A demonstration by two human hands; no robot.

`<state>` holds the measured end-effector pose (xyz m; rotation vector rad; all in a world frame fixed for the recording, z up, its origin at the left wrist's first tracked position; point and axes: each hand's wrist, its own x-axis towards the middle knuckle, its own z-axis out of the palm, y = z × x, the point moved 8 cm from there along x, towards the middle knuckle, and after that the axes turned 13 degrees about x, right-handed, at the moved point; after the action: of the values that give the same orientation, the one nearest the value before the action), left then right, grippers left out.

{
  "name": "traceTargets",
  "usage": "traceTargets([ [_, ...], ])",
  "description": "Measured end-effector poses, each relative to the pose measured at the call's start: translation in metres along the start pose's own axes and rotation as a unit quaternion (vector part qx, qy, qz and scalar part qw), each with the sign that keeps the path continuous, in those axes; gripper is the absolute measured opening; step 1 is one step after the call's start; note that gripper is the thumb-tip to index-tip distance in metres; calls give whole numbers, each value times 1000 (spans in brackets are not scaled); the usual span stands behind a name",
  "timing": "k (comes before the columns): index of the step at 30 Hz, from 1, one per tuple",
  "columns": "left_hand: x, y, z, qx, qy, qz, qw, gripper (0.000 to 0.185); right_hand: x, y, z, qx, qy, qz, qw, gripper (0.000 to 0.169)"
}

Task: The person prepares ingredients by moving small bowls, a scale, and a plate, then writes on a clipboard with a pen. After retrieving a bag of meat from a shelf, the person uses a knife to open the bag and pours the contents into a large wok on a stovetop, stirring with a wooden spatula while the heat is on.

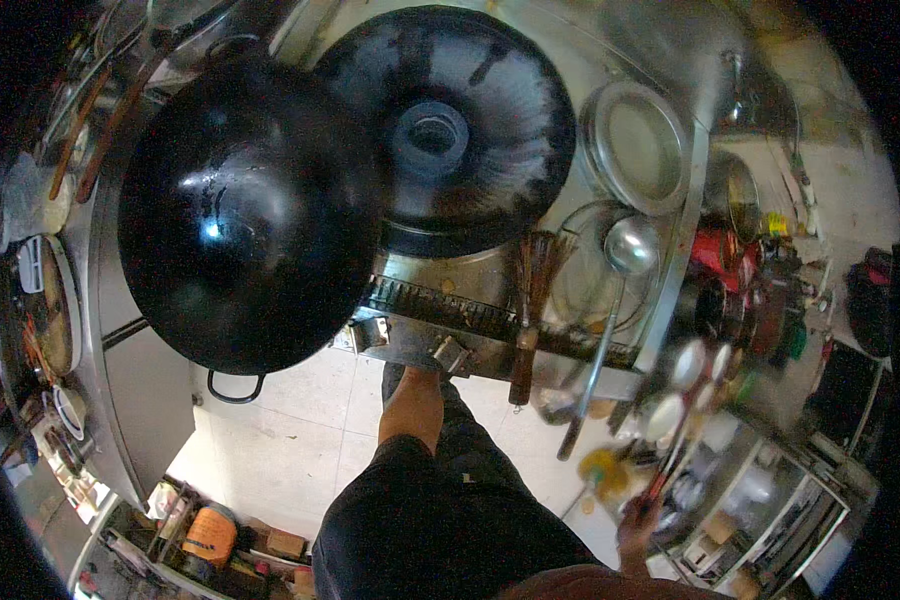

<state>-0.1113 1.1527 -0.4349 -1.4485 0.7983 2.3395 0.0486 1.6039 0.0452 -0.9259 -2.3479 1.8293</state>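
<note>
My left hand is out of view. At the lower right, my right hand [636, 517] is closed around long thin sticks [675, 454], probably chopsticks, reddish near the grip and blurred. They point toward several pale bowls or spoons [664, 416] beyond. Before me on the left is a large black wok [247, 217], with a wet shine inside and a loop handle [236, 390] on its near side. Partly behind it lies a round black burner ring [487, 172] with an open centre. A wooden-handled bamboo wok brush [529, 315] and a steel ladle [630, 244] rest across the stove's right front.
Round metal pans [641, 146] stand right of the burner. A steel counter [116, 405] runs along the left. Shelving with an orange container [210, 532] is at lower left; a metal rack [765, 495] is at lower right. My leg [412, 409] is against the stove front.
</note>
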Motion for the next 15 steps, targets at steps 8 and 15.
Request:
traceTargets([
  [8,-10,28,-13,-26,40,-3,999,39,166,-203,359,-370,-265,-213,865,33],
  [15,-26,45,-49,-27,73,-5,997,37,217,-219,594,-620,-366,-188,668,44],
])
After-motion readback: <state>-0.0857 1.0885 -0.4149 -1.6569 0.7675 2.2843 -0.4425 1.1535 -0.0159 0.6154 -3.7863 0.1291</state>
